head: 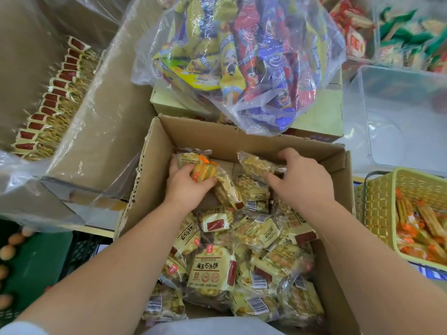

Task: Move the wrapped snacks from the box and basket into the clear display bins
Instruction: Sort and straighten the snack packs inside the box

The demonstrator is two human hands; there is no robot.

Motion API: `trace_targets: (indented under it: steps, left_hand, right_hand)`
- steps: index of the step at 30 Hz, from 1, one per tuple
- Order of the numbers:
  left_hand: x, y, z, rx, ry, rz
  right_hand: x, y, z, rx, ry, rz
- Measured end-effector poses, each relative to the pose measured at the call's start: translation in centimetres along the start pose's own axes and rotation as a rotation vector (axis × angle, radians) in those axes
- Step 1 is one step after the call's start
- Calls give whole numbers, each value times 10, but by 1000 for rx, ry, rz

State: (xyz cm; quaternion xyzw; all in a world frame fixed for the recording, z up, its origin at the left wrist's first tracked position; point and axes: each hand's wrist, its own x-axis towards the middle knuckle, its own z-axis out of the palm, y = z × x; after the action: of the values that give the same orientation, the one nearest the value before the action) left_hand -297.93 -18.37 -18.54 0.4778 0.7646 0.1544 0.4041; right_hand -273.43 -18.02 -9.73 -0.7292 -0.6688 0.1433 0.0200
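An open cardboard box (242, 139) in front of me holds several pale yellow wrapped snacks (212, 269) piled loosely. My left hand (186, 187) is inside the box near its far wall, closed around a few wrapped snacks (200, 169), one with orange on it. My right hand (300, 180) reaches in beside it, fingers gripping another wrapped snack (256, 164). A yellow-green woven basket (377, 204) at the right holds orange-wrapped snacks (420, 228). An empty clear display bin (399, 117) stands behind the basket.
A big cardboard box (101, 112) lined with plastic at the left holds a neat row of snacks (50, 100). A clear bag of colourful snacks (242, 59) rests on a box behind. More filled bins (391, 32) sit at the top right. Eggs (9, 247) lie at the lower left.
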Motion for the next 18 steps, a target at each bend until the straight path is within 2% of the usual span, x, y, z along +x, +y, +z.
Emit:
trace_targets:
  steps: [3, 5, 7, 9, 10, 18]
  left_hand:
    - [0, 6, 0, -125, 1, -40]
    - [-2, 8, -1, -232, -4, -55]
    - [-2, 7, -4, -358, -1, -72]
    - [-1, 5, -7, -460, -8, -78]
    - [0, 5, -8, -500, -19, -81]
    - [1, 15, -11, -816, -36, -186]
  right_hand:
    - [-13, -29, -1, 170, 80, -263]
    - [-16, -49, 6, 274, -41, -404]
    - [-13, -62, 16, 263, -262, -474]
    - [-9, -69, 27, 158, -398, -471]
    - [-8, -70, 31, 125, -402, -454]
    - [-5, -35, 15, 243, -118, -214]
